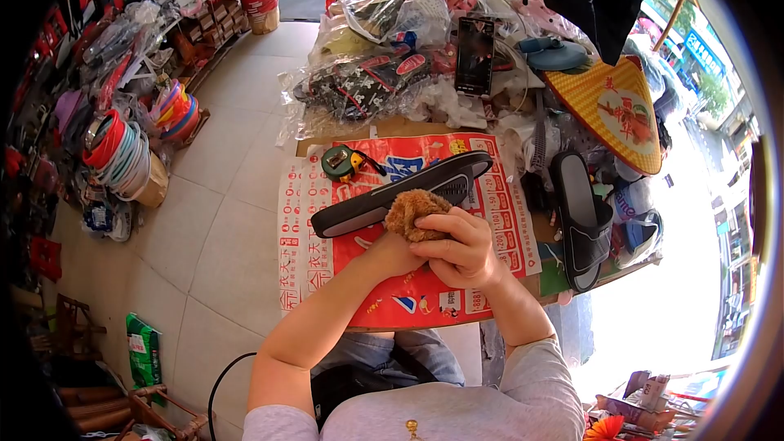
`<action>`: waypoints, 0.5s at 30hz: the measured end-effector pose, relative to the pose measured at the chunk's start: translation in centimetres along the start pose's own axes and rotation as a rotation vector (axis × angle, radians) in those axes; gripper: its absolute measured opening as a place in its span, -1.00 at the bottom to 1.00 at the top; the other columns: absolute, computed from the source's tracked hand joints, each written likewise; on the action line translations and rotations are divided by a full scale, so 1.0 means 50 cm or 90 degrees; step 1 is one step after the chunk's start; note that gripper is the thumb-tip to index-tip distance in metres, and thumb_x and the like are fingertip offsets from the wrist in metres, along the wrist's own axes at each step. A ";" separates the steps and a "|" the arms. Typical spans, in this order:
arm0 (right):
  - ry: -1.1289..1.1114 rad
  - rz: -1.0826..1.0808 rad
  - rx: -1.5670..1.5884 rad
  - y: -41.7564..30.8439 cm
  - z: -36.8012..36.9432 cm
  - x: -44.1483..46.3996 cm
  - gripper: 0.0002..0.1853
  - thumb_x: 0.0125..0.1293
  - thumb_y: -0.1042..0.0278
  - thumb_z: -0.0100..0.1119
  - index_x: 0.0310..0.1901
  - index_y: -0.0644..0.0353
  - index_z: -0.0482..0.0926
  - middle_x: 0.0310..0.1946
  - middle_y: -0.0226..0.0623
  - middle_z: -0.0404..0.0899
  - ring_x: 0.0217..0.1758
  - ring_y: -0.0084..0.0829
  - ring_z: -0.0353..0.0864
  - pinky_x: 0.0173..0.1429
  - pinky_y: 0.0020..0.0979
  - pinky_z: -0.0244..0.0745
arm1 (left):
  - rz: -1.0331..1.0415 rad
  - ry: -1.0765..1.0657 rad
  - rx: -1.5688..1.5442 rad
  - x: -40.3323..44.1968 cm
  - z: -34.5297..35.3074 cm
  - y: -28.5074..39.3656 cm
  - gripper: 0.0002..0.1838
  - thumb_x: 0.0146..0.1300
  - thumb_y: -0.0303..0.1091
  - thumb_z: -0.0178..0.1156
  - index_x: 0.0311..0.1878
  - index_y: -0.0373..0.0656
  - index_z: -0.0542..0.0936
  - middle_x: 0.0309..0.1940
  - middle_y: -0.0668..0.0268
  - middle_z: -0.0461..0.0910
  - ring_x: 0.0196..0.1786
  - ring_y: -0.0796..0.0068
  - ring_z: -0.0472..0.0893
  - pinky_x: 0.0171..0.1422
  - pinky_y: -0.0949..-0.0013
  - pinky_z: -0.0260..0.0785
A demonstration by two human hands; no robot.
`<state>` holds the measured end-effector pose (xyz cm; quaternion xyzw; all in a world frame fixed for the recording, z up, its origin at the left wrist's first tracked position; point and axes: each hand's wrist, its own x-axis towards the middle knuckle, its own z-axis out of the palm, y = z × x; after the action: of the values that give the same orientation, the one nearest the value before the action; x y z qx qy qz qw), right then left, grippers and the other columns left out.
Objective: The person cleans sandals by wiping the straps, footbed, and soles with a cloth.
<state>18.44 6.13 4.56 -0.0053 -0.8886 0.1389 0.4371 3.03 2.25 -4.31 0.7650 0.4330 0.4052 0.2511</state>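
One fuzzy brown cloth [412, 211] is pinched in the bent fingers of the right hand [464, 249], at the near side of a black slipper [359, 206] lying on a red printed sheet [346, 251]. The left hand [396, 256] is close beside it, partly hidden, so I cannot tell what it grips. A tape measure [336, 162] sits just beyond the slipper; a second slipper [578, 196] rests off to the right
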 end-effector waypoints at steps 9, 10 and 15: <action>-0.006 0.007 0.000 -0.001 -0.001 -0.001 -0.63 -0.21 0.53 0.32 -0.23 0.08 0.69 -0.06 -0.25 0.60 -0.24 -0.22 0.61 -0.25 -0.34 0.57 | 0.001 0.011 -0.012 -0.001 -0.001 0.002 -0.64 0.20 -0.44 0.25 0.09 -0.06 0.53 0.07 0.28 0.55 0.17 0.28 0.53 0.22 0.28 0.41; -0.006 0.007 0.000 -0.001 -0.001 -0.001 -0.63 -0.21 0.53 0.32 -0.23 0.08 0.69 -0.06 -0.25 0.60 -0.24 -0.22 0.61 -0.25 -0.34 0.57 | 0.001 0.006 -0.005 0.000 -0.002 0.002 -0.64 0.20 -0.45 0.25 0.09 -0.06 0.53 0.07 0.28 0.55 0.17 0.28 0.53 0.23 0.29 0.41; -0.004 0.006 -0.003 -0.001 0.000 -0.001 -0.63 -0.21 0.53 0.32 -0.23 0.08 0.69 -0.06 -0.25 0.60 -0.24 -0.22 0.61 -0.24 -0.34 0.57 | -0.006 -0.007 -0.010 0.000 -0.002 0.001 -0.64 0.20 -0.45 0.25 0.09 -0.06 0.53 0.06 0.28 0.55 0.18 0.29 0.53 0.23 0.29 0.41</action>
<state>18.49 6.08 4.55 -0.0100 -0.8902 0.1390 0.4337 2.98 2.23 -4.21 0.7630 0.4322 0.4034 0.2615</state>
